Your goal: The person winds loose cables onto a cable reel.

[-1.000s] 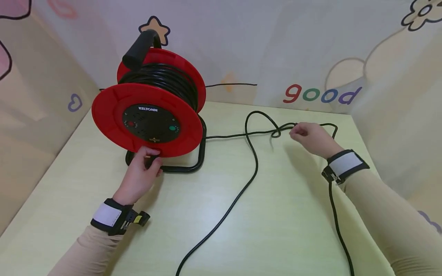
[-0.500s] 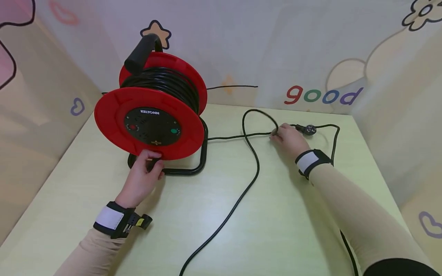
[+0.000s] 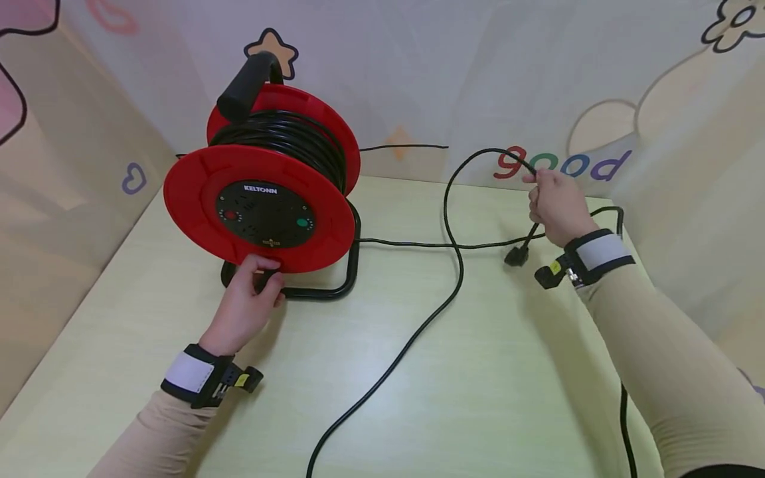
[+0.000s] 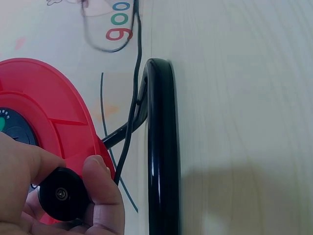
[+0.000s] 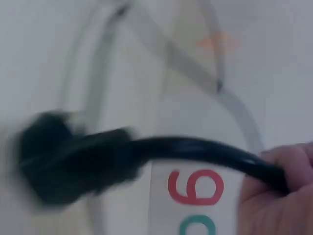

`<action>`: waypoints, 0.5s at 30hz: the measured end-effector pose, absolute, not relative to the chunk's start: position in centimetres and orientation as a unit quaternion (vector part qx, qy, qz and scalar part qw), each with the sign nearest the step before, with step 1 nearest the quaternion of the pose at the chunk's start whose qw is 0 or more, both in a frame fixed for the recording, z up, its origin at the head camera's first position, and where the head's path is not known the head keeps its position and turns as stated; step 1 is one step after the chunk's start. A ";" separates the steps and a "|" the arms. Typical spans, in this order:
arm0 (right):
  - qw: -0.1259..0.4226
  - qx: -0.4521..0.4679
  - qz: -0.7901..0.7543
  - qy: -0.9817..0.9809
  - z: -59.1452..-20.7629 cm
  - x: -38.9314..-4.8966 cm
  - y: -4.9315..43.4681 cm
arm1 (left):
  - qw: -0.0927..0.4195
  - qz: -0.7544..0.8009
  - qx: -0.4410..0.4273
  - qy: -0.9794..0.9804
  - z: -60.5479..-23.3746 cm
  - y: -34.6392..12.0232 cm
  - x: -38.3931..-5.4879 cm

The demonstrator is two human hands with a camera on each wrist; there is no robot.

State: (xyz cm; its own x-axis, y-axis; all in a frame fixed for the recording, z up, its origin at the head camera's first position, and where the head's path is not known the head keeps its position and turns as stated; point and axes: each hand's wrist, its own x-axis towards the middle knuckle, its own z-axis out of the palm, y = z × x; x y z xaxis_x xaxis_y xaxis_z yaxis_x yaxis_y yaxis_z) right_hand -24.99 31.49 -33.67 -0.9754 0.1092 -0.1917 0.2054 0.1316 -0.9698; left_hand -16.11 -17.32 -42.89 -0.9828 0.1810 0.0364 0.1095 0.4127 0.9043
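While the left grip (image 3: 244, 305) pinches the cable reel (image 3: 263, 212) by its knob (image 4: 63, 196), likely steadying it, the right grip (image 3: 558, 206) clasps power cord (image 5: 195, 149), right of frame.

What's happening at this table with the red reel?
Someone is handling a red cable reel that stands on the table. Their left hand pinches a black knob at the reel's lower edge. Their right hand grips a black cable near its end, with the plug hanging below the hand. Plenty of cable is wound on the reel, and some lies loose on the table.
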 end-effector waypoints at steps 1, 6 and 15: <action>0.077 0.134 -0.695 0.702 -33.0 -24.9 31.7 | 0.033 0.534 0.086 0.840 -42.9 -17.3 -16.1; 0.187 0.172 -0.680 0.687 -31.5 -24.7 32.8 | 0.034 0.533 0.085 0.841 -42.7 -17.3 -16.0; -0.006 0.079 -0.294 0.953 -29.0 -25.2 32.5 | 0.037 0.538 0.081 0.838 -42.6 -17.2 -15.8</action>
